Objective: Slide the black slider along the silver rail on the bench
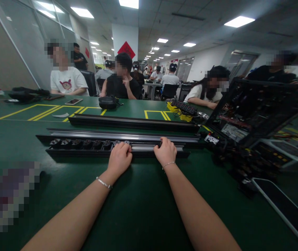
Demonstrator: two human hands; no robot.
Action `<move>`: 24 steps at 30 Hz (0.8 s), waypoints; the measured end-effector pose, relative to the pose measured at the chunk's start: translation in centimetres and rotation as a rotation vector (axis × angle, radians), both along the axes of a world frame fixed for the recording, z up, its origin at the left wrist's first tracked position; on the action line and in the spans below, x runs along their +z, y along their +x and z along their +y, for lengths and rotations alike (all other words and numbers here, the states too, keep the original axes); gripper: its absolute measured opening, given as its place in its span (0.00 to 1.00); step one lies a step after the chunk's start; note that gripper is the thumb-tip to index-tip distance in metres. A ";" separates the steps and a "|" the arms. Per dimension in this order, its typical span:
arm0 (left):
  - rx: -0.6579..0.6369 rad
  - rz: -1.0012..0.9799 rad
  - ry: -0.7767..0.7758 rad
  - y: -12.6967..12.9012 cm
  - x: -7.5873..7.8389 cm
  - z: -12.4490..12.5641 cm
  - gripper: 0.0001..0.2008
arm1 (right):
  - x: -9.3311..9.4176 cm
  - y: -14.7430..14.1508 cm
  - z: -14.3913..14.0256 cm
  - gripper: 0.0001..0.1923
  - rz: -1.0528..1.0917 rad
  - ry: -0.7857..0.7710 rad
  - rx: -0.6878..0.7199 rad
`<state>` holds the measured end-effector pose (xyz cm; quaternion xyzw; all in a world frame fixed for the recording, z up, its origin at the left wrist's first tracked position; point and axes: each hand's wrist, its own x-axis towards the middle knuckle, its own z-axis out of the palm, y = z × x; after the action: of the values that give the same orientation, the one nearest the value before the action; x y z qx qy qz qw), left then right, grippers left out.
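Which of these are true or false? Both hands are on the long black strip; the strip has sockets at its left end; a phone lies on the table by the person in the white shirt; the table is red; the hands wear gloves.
1. Both hands rest on the long black strip. True: the left hand and right hand lie on it side by side.
2. Sockets sit along its left part. True.
3. A phone lies on the table near the person in the white shirt. True.
4. The table is red. False: it is green with yellow lines.
5. The hands wear gloves. False: they are bare, with a bracelet on the left wrist.
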<state>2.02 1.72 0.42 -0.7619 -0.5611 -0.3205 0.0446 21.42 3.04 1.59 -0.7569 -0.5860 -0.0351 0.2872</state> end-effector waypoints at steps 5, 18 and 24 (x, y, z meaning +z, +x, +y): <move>-0.003 0.002 0.002 0.0 0.0 0.0 0.05 | 0.0 0.7 -0.3 0.21 0.004 -0.030 -0.049; -0.008 0.008 0.023 -0.1 -0.2 0.1 0.05 | 0.0 1.6 -0.2 0.21 -0.005 -0.022 -0.018; -0.003 0.002 0.013 -0.1 -0.1 0.1 0.05 | -0.2 2.3 -0.3 0.22 -0.027 0.001 -0.057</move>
<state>1.94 1.82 0.29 -0.7628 -0.5577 -0.3234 0.0496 23.72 2.75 1.43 -0.7727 -0.5678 -0.0538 0.2786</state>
